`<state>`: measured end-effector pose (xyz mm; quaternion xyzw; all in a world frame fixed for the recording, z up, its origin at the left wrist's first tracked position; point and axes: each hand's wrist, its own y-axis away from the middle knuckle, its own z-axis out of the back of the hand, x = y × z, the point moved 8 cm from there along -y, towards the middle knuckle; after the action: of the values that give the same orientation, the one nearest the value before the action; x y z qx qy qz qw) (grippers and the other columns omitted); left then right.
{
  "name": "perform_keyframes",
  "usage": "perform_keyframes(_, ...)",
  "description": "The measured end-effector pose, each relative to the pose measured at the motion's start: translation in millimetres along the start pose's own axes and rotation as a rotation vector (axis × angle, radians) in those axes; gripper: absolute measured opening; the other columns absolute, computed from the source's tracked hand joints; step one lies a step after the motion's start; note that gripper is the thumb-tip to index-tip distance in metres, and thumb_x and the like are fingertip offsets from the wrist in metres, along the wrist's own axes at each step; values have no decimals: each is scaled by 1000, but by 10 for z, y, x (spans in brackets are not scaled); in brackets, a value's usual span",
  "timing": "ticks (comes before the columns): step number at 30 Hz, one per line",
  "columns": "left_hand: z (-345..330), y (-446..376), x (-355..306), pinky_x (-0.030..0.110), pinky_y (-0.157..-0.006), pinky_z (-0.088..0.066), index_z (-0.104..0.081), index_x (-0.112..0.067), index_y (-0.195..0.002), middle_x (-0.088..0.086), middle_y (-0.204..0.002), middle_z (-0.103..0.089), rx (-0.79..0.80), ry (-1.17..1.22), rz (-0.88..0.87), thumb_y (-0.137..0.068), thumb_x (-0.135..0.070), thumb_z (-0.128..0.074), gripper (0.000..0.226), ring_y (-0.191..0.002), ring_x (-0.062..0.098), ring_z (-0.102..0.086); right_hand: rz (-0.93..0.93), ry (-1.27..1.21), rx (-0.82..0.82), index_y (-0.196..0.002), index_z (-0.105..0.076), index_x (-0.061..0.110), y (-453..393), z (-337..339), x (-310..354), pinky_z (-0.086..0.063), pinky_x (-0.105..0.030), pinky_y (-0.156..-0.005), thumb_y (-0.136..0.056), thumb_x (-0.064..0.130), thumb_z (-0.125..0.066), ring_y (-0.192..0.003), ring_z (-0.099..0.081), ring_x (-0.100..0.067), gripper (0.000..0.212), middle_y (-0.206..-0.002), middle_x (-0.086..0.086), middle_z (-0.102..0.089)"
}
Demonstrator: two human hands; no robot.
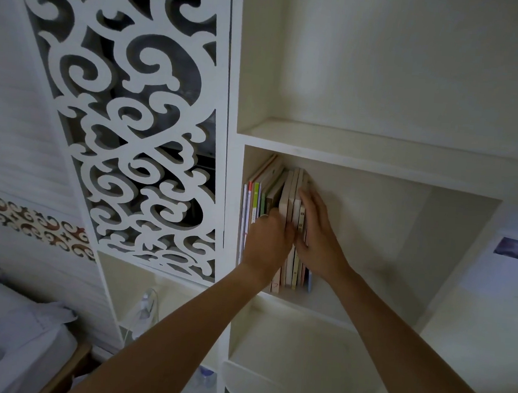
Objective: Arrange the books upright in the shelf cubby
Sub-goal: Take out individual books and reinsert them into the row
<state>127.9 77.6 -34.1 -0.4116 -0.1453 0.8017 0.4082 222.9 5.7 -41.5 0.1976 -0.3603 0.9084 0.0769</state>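
Several thin books (294, 196) stand upright at the left end of a white shelf cubby (373, 224). Coloured spines (254, 202) lean against the cubby's left wall. My left hand (268, 237) is curled round the front edges of the pale books in the middle of the row. My right hand (317, 229) lies with straight fingers flat against the right side of the last book, pressing the row leftward. The lower parts of some books are hidden behind my hands.
The cubby's right part (402, 254) holds nothing. An open compartment (384, 82) sits above and another below (301, 348). A white carved scroll panel (134, 109) stands left of the shelf. A bed with white bedding (7, 341) is at lower left.
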Motion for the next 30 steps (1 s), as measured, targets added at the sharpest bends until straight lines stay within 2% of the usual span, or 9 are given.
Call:
perform_keyframes(6,58,68,0,26,-68,-59,-70,-4,-90,5,-73,-68,7,29,11,-103,-22,-58,25,-62,10,-59,-40,111,-96,-161,-20,23,26,16,36,-47,-37,-111,-94,12,-68,-153,-27,-27,84,-169,-9,-12)
perform_keyframes(10,162,222,-39,13,-55,-49,-64,-10,-97,-8,-67,-58,7,101,44,-96,-24,-62,14,-54,3,-56,-137,237,-132,-161,-22,27,96,72,110,-44,-43,-109,-88,14,-74,-149,-27,-34,90,-167,-14,-11)
perform_keyframes(13,214,307,-107,5,-51,-44,-53,-13,-119,-14,-71,-55,29,172,58,-92,-21,-64,30,-55,-1,-55,-212,307,-212,-155,-30,24,155,119,159,-51,-41,-99,-87,16,-73,-136,-38,-35,81,-156,-17,-25)
perform_keyframes(15,238,335,-161,14,-59,-55,-47,-12,-128,-8,-77,-60,34,187,37,-91,-19,-63,41,-60,5,-60,-217,290,-272,-142,-39,15,208,136,243,-57,-33,-78,-86,19,-73,-116,-51,-28,65,-140,-15,-38)
perform_keyframes(18,253,384,-176,33,-65,-63,-46,-12,-131,-2,-82,-67,20,187,31,-91,-19,-61,43,-65,12,-67,-168,206,-235,-122,-46,13,297,96,334,-42,-14,-56,-91,20,-71,-82,-54,-12,40,-128,-6,-41)
perform_keyframes(22,348,479,-202,35,-74,-62,-33,-11,-148,7,-105,-68,-16,179,49,-99,-32,-55,57,-85,20,-70,-209,-123,-184,-121,-49,35,443,104,377,-52,-35,-56,-106,34,-51,-65,-62,-17,16,-105,-6,-67)
perform_keyframes(24,390,578,-260,32,-80,-59,-28,-10,-152,14,-125,-59,-28,80,57,-101,-33,-51,61,-100,25,-68,-316,-403,-186,-130,-49,38,515,106,342,-54,-31,-59,-107,26,-50,-70,-68,-19,26,-91,-7,-73)
perform_keyframes(27,486,779,-432,19,-71,-49,-28,-8,-151,17,-136,-48,-64,7,34,-97,-25,-58,64,-96,23,-66,-394,-682,-62,-139,-47,35,548,30,295,-59,-27,-69,-105,9,-49,-94,-75,-16,43,-120,-6,-69)
perform_keyframes(30,536,839,-533,19,-68,-43,-15,-21,-159,17,-135,-44,-68,59,35,-91,-19,-60,81,-79,14,-52,-252,-550,101,-140,-35,45,571,-13,368,-52,-29,-101,-105,7,-50,-128,-58,-5,54,-149,11,-46)
